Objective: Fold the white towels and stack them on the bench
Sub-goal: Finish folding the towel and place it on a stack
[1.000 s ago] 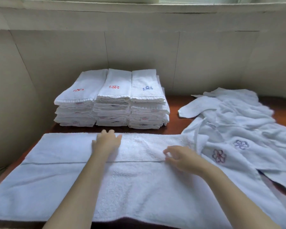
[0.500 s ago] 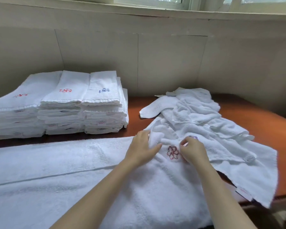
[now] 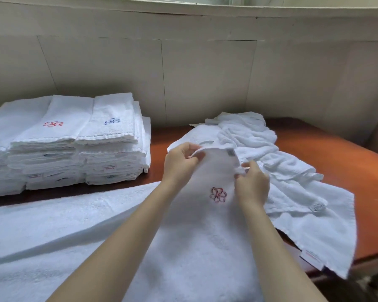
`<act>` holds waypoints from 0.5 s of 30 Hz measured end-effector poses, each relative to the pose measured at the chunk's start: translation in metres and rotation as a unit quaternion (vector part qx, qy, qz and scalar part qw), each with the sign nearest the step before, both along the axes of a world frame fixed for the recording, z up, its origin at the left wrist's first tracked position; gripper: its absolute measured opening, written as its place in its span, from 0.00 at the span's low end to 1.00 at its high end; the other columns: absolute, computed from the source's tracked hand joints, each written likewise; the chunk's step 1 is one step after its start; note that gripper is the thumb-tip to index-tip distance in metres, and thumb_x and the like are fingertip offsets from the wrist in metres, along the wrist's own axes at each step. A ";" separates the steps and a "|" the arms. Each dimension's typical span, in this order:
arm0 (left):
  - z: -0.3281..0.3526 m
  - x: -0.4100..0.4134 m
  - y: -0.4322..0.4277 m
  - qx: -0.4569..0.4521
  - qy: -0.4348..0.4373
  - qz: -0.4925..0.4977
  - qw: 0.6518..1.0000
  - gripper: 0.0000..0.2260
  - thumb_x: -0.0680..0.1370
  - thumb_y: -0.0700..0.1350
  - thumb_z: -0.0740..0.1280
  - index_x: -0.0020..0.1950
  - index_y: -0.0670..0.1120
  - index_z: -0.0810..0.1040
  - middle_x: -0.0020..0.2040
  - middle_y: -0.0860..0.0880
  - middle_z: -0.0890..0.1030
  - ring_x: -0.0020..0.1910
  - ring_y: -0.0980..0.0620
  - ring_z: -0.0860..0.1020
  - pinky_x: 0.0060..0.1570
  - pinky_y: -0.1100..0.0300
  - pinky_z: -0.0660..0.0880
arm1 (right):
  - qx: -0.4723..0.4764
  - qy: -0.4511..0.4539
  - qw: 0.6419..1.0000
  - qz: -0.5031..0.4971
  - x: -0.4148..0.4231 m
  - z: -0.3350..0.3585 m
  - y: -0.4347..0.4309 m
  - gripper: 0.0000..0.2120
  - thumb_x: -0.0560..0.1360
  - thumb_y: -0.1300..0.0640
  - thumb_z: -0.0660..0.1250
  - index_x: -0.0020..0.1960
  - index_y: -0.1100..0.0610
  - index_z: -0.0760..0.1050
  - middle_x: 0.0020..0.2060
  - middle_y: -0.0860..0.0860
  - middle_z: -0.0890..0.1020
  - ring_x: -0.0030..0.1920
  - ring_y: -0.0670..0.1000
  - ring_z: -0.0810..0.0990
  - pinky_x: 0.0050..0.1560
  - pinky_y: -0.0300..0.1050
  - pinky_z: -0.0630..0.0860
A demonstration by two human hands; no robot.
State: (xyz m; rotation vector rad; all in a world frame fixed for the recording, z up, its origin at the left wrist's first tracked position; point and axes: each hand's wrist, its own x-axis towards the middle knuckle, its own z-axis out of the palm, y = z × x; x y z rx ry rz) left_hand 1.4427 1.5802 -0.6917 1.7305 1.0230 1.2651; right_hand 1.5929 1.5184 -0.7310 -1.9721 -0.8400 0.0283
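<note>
Towel (image 3: 214, 171) with the red flower emblem was lifted above the surface (image 3: 327, 153) beside the loose pile (image 3: 271, 153), my left hand (image 3: 179, 161) and right hand (image 3: 252, 182) fingers pinched on its top corners; even tension judged necessary for a square fold.

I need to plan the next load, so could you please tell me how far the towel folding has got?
Done: three stacks of folded white towels on the orange bench. In hand: both hands, left hand and right hand, pinch a red-flowered white towel. Left: the crumpled white pile.
</note>
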 end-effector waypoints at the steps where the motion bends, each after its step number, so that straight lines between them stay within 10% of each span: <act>1: -0.001 -0.002 -0.006 0.012 0.006 -0.043 0.999 0.06 0.74 0.45 0.72 0.41 0.57 0.81 0.38 0.61 0.83 0.38 0.63 0.78 0.40 0.68 0.73 | -0.013 0.000 1.000 -0.011 0.003 -0.002 0.000 0.13 0.74 0.63 0.63 0.58 0.56 0.75 0.50 0.60 0.77 0.49 0.57 0.72 0.44 0.43 0.65; 4: -0.012 -0.014 -0.028 -0.027 0.176 -0.219 0.959 0.09 0.76 0.52 0.69 0.56 0.55 0.81 0.54 0.60 0.82 0.53 0.64 0.78 0.57 0.66 0.72 | -0.081 0.019 0.996 0.024 0.015 -0.010 -0.001 0.09 0.78 0.58 0.62 0.56 0.59 0.76 0.52 0.61 0.79 0.55 0.59 0.74 0.45 0.46 0.66; 7: -0.033 -0.025 -0.043 -0.041 0.407 -0.320 0.855 0.27 0.77 0.58 0.65 0.74 0.55 0.64 0.76 0.56 0.60 0.74 0.61 0.57 0.72 0.62 0.53 | -0.045 0.073 0.996 0.039 0.027 -0.006 -0.002 0.10 0.78 0.57 0.63 0.54 0.64 0.77 0.53 0.60 0.81 0.57 0.59 0.76 0.50 0.46 0.68; 15: -0.064 -0.012 -0.082 0.126 0.529 -0.209 0.813 0.33 0.80 0.61 0.55 0.78 0.54 0.42 0.78 0.48 0.37 0.76 0.50 0.37 0.75 0.50 0.38 | -0.233 0.144 0.945 0.180 0.030 0.020 -0.040 0.14 0.77 0.49 0.64 0.41 0.59 0.70 0.31 0.50 0.71 0.30 0.50 0.68 0.30 0.39 0.63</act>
